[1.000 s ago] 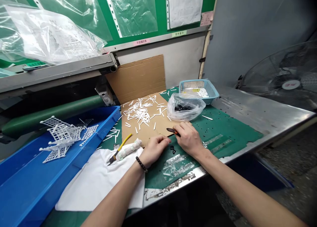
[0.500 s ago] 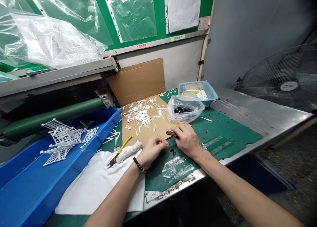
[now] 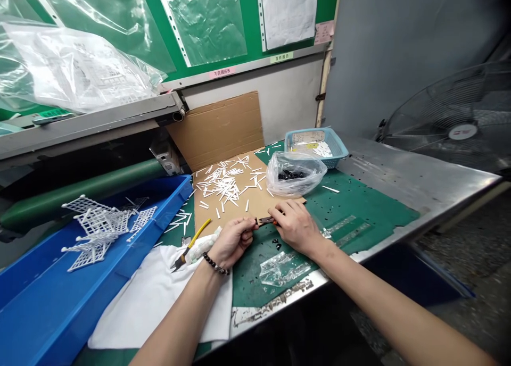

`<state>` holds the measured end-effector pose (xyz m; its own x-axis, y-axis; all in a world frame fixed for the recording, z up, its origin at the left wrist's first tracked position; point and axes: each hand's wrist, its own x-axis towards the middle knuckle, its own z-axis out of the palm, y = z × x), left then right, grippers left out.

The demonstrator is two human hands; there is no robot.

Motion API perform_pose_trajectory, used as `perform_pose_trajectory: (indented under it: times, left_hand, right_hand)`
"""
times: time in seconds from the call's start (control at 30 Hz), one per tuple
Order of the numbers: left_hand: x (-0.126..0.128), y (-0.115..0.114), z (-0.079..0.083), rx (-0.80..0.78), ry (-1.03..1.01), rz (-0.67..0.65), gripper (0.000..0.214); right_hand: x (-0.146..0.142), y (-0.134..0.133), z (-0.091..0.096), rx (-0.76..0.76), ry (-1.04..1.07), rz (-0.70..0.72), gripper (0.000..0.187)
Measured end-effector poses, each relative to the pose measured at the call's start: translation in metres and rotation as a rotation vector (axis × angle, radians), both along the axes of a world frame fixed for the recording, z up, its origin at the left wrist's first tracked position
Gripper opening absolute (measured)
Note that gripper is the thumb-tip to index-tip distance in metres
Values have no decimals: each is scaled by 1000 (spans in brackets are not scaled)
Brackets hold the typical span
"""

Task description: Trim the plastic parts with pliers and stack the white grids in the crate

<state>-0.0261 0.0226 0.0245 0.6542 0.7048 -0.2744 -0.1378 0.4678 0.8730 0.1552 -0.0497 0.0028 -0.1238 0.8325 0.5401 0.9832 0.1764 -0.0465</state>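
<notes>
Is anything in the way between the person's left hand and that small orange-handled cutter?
Nothing visible: the small black-tipped, orange-handled cutter sits in the right hand, its tip almost at the fingertips of the left hand.

Small black-and-orange side cutters [image 3: 266,221] are held with tips pointing left.

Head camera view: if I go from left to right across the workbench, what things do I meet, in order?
Blue plastic bin → yellow-handled cutters → left hand → orange-handled cutters → right hand → metal standing fan
</notes>
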Motion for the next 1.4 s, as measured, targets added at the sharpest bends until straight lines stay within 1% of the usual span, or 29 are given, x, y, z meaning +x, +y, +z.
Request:
perform_pose_trajectory:
  times: [0.13, 0.3, 0.47, 0.6, 0.73, 0.9, 0.97, 1.07, 1.17, 1.3, 1.4]
  left_hand:
    - [1, -2, 2, 28, 19, 0, 22]
    - [1, -2, 3, 37, 58, 1, 24]
    - [-1, -1, 0, 32, 71, 9, 24]
    - [-1, -1, -4, 11, 89, 21, 24]
    - [1, -3, -3, 21, 86, 10, 24]
    - [2, -5, 0, 33, 57, 2, 21]
    - [1, -5, 0, -11, 39, 6, 17]
    - [0, -5, 1, -127, -16, 2, 9]
    - [-2, -6, 2, -191, -81, -32, 2]
    - [-1, -8, 4, -148, -69, -163, 8]
    - [5, -13, 5, -36, 43, -224, 16]
  right_hand:
    - [0, 0, 1, -9, -29, -4, 21]
    - [-1, 0, 0, 16, -102, -16, 20]
    - [-3, 0, -3, 26, -151, -21, 21]
    - [-4, 0, -2, 20, -213, -22, 16]
    - [-5, 0, -4, 21, -263, -30, 14]
    - [-3, 1, -9, 46, -192, -28, 13]
    - [-1, 1, -10, 81, -124, -65, 11]
    - [2, 1, -9, 147, -12, -127, 11]
    - [3, 2, -8, 168, 30, -127, 14]
    - [4, 3, -10, 153, 54, -122, 10]
    - [4, 4, -10, 148, 63, -130, 11]
